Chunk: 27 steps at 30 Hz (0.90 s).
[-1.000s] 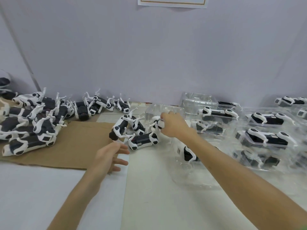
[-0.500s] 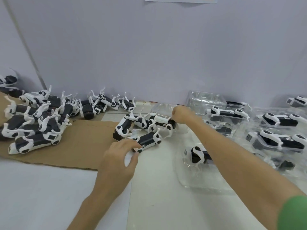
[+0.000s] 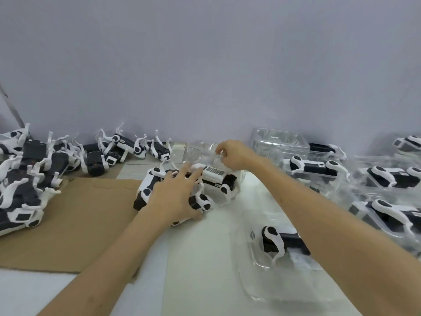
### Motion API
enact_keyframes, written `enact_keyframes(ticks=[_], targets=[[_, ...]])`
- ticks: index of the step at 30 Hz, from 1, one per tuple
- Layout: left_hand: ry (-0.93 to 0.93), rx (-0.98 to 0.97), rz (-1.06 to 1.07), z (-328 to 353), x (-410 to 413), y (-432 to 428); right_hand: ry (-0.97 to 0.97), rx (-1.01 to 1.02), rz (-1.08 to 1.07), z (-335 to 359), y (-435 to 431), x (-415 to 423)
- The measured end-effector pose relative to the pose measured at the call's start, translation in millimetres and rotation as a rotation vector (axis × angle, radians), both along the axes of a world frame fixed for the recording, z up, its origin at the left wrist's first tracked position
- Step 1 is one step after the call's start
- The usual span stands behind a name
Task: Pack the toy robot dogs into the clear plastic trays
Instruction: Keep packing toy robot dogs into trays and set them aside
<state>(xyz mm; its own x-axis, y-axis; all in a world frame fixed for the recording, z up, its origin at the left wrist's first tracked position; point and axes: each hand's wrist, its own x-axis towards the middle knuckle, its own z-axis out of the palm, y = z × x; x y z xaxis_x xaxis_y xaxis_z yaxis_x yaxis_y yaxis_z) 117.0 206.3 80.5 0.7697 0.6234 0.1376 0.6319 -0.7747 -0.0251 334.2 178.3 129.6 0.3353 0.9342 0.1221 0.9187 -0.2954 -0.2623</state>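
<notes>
Compared with half a second ago, the left hand (image 3: 176,198) has moved forward and now lies with spread, open fingers on the toy robot dogs (image 3: 159,190) in the middle. The right hand (image 3: 234,155) has let go of the dog with the barcode label (image 3: 216,176) and now pinches the rim of an empty clear tray (image 3: 200,151) behind it.

The surface is a white table (image 3: 205,270) with a brown cardboard sheet (image 3: 75,220) on its left side, against a plain pale wall (image 3: 205,65).

The dogs are black and white with thin white legs. A loose pile (image 3: 29,179) lies far left on the cardboard. One dog (image 3: 278,242) rests in a near tray, and filled trays (image 3: 376,179) stand on the right.
</notes>
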Motion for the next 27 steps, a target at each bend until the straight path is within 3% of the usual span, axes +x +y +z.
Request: enact_keyframes(ticks=[6,11,15,18,22,24,27], targets=[[-0.018,-0.104,-0.032,3.4,29.0,36.7,-0.106,0.153,-0.078,7.4,34.5,18.8],[-0.132,-0.201,-0.063,-1.1,46.4,62.3,-0.306,0.001,-0.161,-2.1,61.4,32.7],[-0.182,-0.201,0.028,-4.6,56.7,82.4,-0.218,-0.179,-0.208,-15.8,69.0,45.1],[-0.249,-0.290,0.105,-1.8,64.2,95.3,-0.129,-0.051,-0.198,-16.2,74.3,47.0],[-0.259,-0.293,0.135,2.4,68.4,100.5,-0.134,-0.243,-0.121,-18.6,73.5,47.1],[-0.267,-0.259,0.106,-0.1,67.2,95.9,-0.191,-0.164,-0.139,-22.4,69.9,47.5],[-0.292,-0.131,0.033,-3.1,63.9,86.6,-0.124,0.072,-0.153,-11.5,67.8,46.1]])
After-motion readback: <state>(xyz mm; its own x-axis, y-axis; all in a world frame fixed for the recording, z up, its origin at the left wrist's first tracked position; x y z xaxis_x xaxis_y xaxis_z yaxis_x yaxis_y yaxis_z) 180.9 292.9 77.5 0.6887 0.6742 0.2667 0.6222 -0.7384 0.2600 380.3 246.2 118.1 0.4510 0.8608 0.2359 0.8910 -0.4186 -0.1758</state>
